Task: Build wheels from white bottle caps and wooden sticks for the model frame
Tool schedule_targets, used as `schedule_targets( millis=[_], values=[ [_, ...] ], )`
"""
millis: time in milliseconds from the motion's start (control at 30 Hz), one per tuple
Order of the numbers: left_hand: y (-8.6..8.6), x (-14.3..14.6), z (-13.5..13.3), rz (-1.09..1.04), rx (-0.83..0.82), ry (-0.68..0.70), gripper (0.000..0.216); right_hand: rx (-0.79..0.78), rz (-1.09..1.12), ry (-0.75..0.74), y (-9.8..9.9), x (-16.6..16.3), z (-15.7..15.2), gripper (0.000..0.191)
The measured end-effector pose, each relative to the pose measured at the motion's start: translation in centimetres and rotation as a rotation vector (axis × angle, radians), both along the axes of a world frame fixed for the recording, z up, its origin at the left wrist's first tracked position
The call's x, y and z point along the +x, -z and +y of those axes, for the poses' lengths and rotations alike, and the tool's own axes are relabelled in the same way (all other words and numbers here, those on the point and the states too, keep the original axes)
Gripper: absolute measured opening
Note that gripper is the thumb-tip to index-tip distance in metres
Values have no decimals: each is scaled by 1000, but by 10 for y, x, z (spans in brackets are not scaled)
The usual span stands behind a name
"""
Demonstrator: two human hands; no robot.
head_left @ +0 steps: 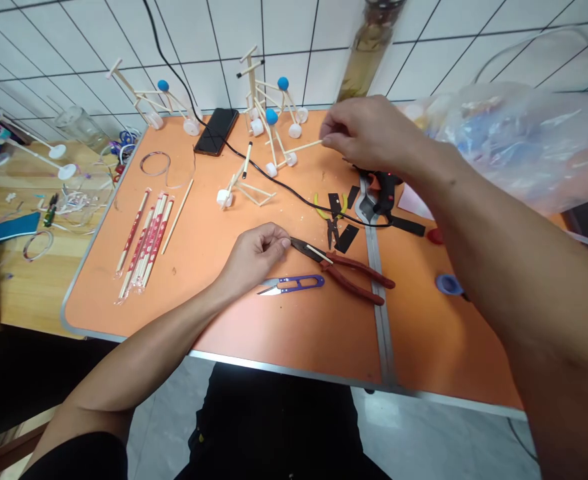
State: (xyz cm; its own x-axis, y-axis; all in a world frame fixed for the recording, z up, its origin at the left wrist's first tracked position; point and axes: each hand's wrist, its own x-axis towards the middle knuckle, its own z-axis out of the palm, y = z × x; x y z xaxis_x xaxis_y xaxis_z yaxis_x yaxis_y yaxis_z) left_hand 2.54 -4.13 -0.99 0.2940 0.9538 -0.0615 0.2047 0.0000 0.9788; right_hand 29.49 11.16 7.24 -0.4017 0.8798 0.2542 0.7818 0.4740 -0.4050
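Note:
My right hand (pixel 359 130) pinches the end of a thin wooden stick (pixel 307 145), which points left toward a small stick model with white wheels and a blue ball (pixel 271 117). Lower down, my left hand (pixel 259 250) rests over the table with thumb and fingertips pressed together. Whatever they hold is too small to make out. Its fingertips are at the nose of the red-handled pliers (pixel 351 267), on which a short piece of stick (pixel 319 254) lies. Purple thread snips (pixel 299 283) lie just below. A wheeled stick frame (pixel 247 187) stands above my left hand.
Packaged chopsticks (pixel 147 243) and one loose stick (pixel 177 217) lie left. A phone (pixel 217 132) and another stick model (pixel 157 100) stand behind. A black cable (pixel 254 163) crosses the orange table. Yellow-handled pliers (pixel 331 223), a glue gun (pixel 387 193) and a plastic bag (pixel 519 143) are right.

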Motion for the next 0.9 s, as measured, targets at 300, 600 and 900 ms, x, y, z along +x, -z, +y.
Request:
schedule_targets(
  millis=[300,600,900],
  values=[
    [-16,8,-14,-351,97,37,56,-403,593,106,32,-38,-172,29],
    [-9,-3,-40,-499,31,-144,46,-176,380,56,60,-84,-224,17],
    [-13,-17,-69,-501,-44,-333,31,-202,401,-1,70,-94,-239,26]
  ],
)
